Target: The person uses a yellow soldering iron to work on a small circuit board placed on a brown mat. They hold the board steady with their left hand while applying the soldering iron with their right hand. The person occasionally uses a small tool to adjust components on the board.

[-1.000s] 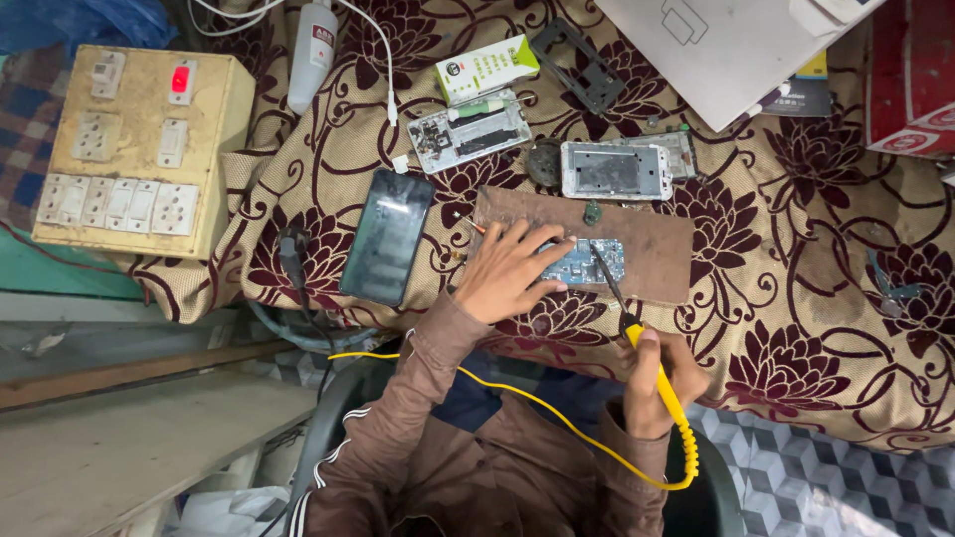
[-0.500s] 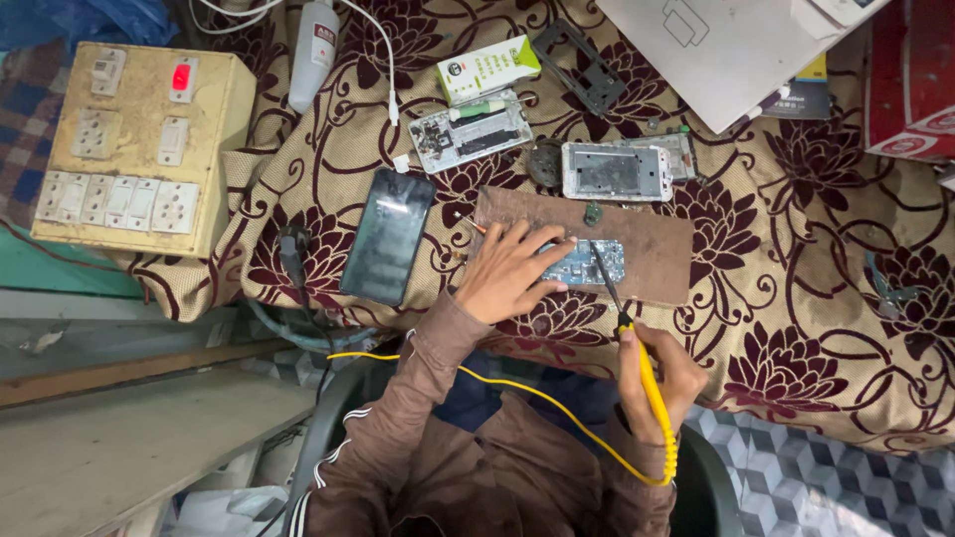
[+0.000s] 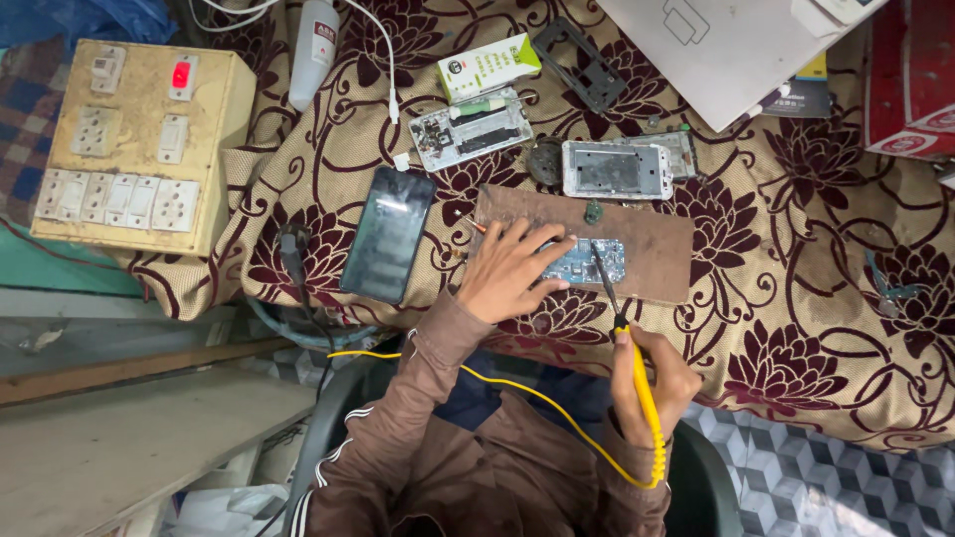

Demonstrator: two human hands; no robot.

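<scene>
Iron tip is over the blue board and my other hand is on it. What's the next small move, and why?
Probably ease the soldering iron tip down onto the circuit board: the left hand already pins it on the brown mat, and the right hand aims the tip at its right half.

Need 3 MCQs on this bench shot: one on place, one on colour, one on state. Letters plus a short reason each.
1. Where does the circuit board lie?
A. on the brown wooden board
B. on the switchboard box
C. on the floor

2. What colour is the soldering iron handle?
A. blue
B. yellow
C. green

3. What is the left hand doing?
A. hanging free
B. pressing on the circuit board
C. gripping the dark phone

Answers: 1 A, it sits on the wooden board atop the floral cloth. 2 B, the handle in the right hand is yellow. 3 B, its fingers rest on the board's edge.
</scene>
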